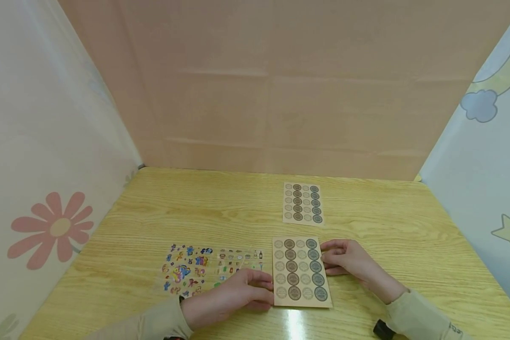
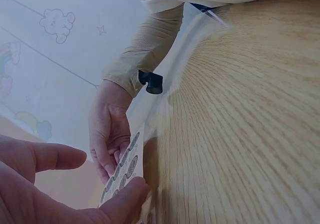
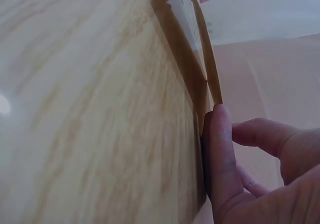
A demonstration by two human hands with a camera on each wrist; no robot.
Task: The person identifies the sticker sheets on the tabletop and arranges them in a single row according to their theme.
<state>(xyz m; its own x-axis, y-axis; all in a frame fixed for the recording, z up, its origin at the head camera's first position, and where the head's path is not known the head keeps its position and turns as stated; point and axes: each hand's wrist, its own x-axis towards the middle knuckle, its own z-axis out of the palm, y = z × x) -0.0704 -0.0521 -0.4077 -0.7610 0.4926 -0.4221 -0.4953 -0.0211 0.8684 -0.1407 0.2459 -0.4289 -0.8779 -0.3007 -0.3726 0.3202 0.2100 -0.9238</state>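
A beige sheet of round stickers (image 1: 298, 271) lies between the two hands, its edges slightly raised over the wooden table. My left hand (image 1: 242, 295) touches its left edge with the fingertips. In the left wrist view, the thumb (image 2: 125, 196) meets the edge while a finger (image 2: 60, 156) stands apart from it. My right hand (image 1: 350, 262) touches the right edge. Seen from the right wrist, the sheet (image 3: 207, 49) stands off the table and meets one fingertip (image 3: 221, 114). How the hidden fingers lie under the sheet I cannot tell.
A second, similar sticker sheet (image 1: 302, 204) lies farther back. Left of the hands are a clear sheet of colourful pony stickers (image 1: 182, 274) and one of small food and bottle pictures (image 1: 238, 257), partly covered by the left hand. Printed curtains (image 1: 63, 141) flank the table (image 1: 204, 203).
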